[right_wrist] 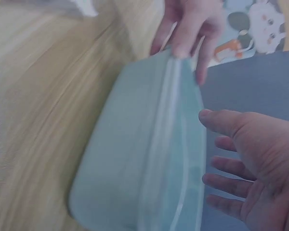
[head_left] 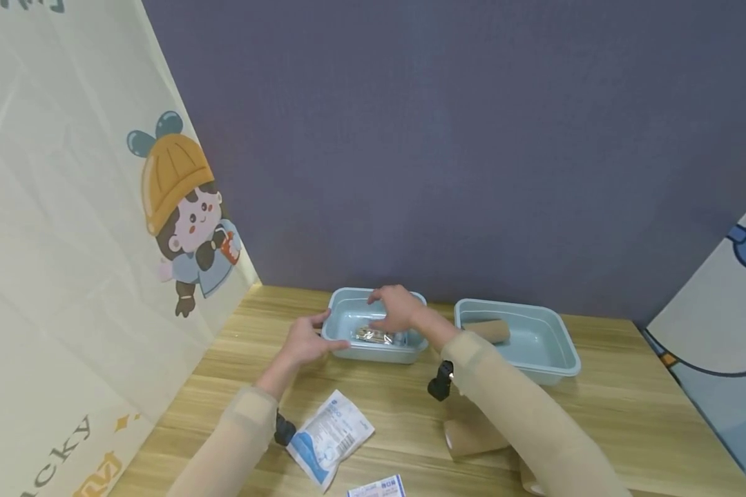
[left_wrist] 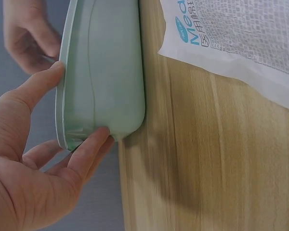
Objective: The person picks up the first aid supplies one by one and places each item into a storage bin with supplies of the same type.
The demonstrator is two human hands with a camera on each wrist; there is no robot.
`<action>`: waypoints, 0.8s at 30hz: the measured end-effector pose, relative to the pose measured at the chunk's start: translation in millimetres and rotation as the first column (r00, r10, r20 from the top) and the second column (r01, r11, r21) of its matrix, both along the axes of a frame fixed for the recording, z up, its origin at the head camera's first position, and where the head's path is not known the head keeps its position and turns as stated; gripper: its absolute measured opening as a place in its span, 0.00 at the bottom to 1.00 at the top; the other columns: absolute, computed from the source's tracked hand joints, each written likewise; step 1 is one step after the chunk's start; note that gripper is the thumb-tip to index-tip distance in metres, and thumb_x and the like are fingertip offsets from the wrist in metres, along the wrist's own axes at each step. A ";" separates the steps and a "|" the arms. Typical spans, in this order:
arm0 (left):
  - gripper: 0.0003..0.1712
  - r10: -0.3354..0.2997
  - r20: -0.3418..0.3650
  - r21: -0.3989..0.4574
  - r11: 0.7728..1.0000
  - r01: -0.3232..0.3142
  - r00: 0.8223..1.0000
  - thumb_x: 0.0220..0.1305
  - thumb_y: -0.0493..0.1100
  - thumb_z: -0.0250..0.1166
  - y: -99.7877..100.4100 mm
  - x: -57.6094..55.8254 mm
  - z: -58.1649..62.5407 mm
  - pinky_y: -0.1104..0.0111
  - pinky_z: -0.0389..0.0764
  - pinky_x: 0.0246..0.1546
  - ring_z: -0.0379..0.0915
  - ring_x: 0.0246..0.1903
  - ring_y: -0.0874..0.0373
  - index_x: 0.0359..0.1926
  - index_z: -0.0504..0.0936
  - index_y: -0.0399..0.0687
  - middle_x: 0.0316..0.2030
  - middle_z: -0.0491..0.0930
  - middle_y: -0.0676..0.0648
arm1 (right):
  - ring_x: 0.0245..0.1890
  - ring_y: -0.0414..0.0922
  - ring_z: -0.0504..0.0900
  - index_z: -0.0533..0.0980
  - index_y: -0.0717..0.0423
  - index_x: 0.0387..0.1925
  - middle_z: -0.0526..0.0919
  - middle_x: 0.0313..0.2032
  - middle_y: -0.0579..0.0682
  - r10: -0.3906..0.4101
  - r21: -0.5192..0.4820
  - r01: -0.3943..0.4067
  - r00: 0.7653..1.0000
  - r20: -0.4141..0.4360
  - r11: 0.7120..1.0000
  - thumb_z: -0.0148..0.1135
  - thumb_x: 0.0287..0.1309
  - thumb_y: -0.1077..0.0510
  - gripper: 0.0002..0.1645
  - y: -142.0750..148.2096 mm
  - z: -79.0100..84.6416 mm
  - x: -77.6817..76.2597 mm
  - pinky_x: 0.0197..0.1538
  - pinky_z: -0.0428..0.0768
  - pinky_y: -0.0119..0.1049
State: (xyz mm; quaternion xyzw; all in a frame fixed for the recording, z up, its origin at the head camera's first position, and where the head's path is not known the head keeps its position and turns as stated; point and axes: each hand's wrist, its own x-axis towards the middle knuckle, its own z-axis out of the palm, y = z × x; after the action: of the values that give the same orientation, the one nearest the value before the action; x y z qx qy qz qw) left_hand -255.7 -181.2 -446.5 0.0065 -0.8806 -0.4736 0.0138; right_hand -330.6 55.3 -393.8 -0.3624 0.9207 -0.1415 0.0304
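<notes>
My left hand grips the left end of a pale blue-green plastic tray. In the left wrist view its thumb lies on the rim and its fingers curl round the tray's end. Inside the tray lies a clear, shiny packet with light brown contents that are too small to make out. Over the tray's right half is my right hand, fingers spread and relaxed. The right wrist view shows that hand beside the tray's opening with nothing between thumb and fingers.
To the right stands a second blue-green tray with a brown roll inside. More brown rolls lie under my right forearm, partly hidden. Nearer me are a white-and-blue packet and a smaller printed packet. A dark blue-grey panel rises behind.
</notes>
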 end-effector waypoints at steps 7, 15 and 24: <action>0.55 -0.007 -0.007 0.014 1.000 0.007 1.000 0.50 0.47 0.87 0.1 0.1 -2.5 0.52 0.85 0.59 0.83 0.59 0.38 0.74 0.71 0.32 0.63 0.82 0.28 | 0.60 0.55 0.86 0.81 0.60 0.63 0.88 0.60 0.57 0.095 -0.079 -0.097 0.995 -0.036 0.992 0.74 0.65 0.50 0.29 -0.8 27.6 29.2 0.65 0.84 0.48; 0.55 -0.017 -0.022 0.000 1.000 0.017 1.000 0.50 0.48 0.87 -0.7 -0.5 -0.5 0.51 0.84 0.61 0.82 0.61 0.38 0.74 0.71 0.32 0.64 0.81 0.28 | 0.55 0.49 0.88 0.83 0.57 0.59 0.89 0.56 0.51 0.234 -0.102 -0.245 0.967 -0.102 0.964 0.74 0.66 0.51 0.25 -6.2 48.3 70.6 0.60 0.86 0.43; 0.54 -0.007 -0.004 0.013 1.000 0.007 1.000 0.50 0.47 0.86 0.1 1.6 -0.1 0.59 0.86 0.54 0.82 0.58 0.42 0.75 0.71 0.33 0.64 0.81 0.30 | 0.57 0.44 0.86 0.82 0.54 0.62 0.88 0.57 0.47 0.299 -0.062 -0.307 0.948 -0.105 0.950 0.74 0.66 0.47 0.27 -6.8 59.2 103.8 0.62 0.85 0.40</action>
State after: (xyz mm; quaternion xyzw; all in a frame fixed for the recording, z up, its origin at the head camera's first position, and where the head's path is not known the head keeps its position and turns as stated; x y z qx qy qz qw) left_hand -254.1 -181.1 -446.6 0.0024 -0.8776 -0.4792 0.0136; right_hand -226.8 48.5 -334.6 -0.5068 0.8482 -0.1537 -0.0059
